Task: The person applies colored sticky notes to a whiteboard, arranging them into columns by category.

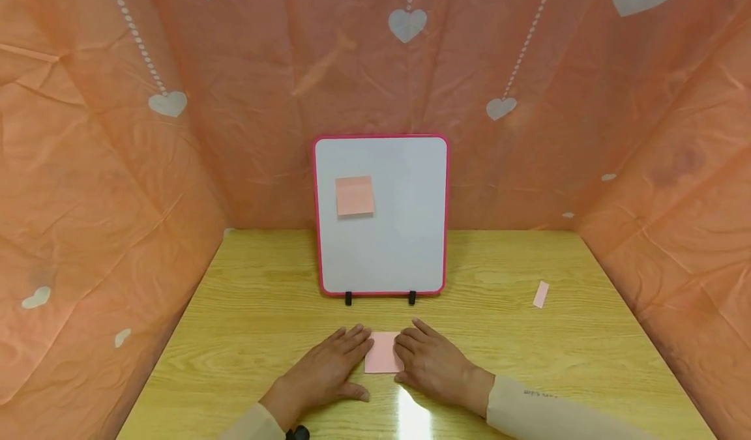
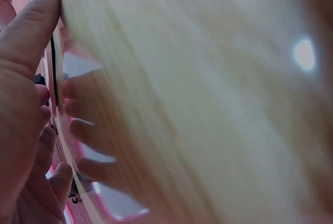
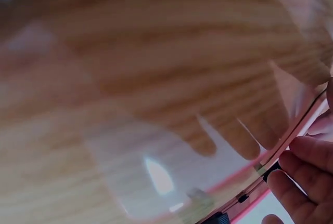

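Observation:
A pink square paper (image 1: 381, 354) lies on the wooden table in the head view. The left hand (image 1: 326, 371) rests palm down, its fingertips at the paper's left edge and its thumb apart on the table. Across from it, the right hand (image 1: 437, 367) lies with its fingers over the paper's right edge, hiding that side. Both wrist views look low along the glossy table; the left hand (image 2: 26, 94) and right hand (image 3: 304, 174) show at their borders, with finger reflections on the tabletop. The paper is hard to make out there.
Behind the hands stands a white board (image 1: 405, 244) with a pink frame on two black feet. A pink sticky note (image 1: 354, 196) is stuck on its upper left. A small pink strip (image 1: 541, 294) lies at the right. Orange cloth (image 1: 264, 133) encloses the table.

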`<action>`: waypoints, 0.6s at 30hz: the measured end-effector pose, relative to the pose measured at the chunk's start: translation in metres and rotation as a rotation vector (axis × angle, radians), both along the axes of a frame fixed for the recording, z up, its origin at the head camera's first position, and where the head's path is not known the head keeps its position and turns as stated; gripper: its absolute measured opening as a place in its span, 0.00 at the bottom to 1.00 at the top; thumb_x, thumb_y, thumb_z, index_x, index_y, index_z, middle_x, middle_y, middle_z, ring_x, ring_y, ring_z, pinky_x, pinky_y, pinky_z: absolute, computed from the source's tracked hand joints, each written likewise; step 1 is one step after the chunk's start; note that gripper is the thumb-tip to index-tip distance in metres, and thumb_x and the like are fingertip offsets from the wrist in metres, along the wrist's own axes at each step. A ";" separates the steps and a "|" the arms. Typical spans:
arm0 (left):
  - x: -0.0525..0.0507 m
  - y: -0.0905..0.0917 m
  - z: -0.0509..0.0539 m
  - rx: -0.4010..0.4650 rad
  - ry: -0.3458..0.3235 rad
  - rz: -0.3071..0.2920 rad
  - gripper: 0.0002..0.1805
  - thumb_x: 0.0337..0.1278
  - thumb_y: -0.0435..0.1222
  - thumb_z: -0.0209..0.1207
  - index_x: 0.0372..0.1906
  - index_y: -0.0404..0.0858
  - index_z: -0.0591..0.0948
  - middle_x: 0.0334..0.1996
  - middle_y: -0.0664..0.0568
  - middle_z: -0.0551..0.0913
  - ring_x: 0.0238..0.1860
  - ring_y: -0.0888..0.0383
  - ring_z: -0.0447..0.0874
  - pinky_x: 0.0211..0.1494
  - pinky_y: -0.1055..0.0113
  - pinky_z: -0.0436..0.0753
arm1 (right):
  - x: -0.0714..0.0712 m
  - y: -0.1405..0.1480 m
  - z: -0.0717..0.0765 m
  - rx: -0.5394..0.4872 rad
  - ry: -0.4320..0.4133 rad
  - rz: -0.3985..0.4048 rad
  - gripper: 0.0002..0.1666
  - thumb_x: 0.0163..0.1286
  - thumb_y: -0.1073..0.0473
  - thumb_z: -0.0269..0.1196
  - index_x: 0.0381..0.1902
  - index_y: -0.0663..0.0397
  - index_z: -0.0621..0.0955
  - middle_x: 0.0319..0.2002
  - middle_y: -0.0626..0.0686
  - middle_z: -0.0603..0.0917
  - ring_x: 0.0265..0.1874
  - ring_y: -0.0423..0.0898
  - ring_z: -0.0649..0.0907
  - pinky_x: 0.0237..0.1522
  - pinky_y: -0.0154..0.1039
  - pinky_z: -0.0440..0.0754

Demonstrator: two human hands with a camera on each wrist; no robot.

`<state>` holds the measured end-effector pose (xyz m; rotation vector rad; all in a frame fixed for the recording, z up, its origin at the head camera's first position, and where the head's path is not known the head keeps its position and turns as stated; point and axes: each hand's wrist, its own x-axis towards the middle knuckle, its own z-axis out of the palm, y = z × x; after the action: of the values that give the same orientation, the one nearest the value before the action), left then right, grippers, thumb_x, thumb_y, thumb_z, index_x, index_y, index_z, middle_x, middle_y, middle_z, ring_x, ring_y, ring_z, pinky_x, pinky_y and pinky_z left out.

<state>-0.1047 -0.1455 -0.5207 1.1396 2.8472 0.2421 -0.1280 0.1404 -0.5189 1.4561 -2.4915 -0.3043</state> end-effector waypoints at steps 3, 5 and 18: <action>0.000 0.001 0.000 -0.008 -0.005 -0.009 0.52 0.65 0.71 0.51 0.80 0.37 0.68 0.82 0.47 0.65 0.83 0.49 0.60 0.85 0.51 0.63 | -0.002 0.000 -0.001 -0.003 -0.020 -0.010 0.32 0.82 0.34 0.52 0.63 0.51 0.83 0.63 0.48 0.84 0.66 0.47 0.80 0.79 0.53 0.71; 0.000 0.001 0.001 -0.018 -0.013 -0.012 0.52 0.66 0.71 0.51 0.80 0.37 0.68 0.82 0.47 0.64 0.83 0.50 0.59 0.85 0.52 0.63 | -0.002 0.000 -0.001 -0.013 -0.034 -0.016 0.31 0.82 0.34 0.53 0.63 0.51 0.83 0.62 0.48 0.84 0.66 0.47 0.80 0.79 0.53 0.70; -0.001 0.005 0.004 -0.036 -0.071 0.023 0.54 0.64 0.72 0.51 0.81 0.37 0.67 0.82 0.47 0.64 0.83 0.51 0.60 0.85 0.52 0.63 | 0.000 0.001 -0.002 -0.053 -0.060 -0.049 0.28 0.78 0.34 0.60 0.58 0.48 0.83 0.60 0.47 0.84 0.64 0.47 0.80 0.76 0.53 0.74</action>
<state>-0.1060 -0.1404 -0.5168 1.0703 2.7925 0.2267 -0.1284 0.1409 -0.5213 1.4053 -2.5647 -0.2045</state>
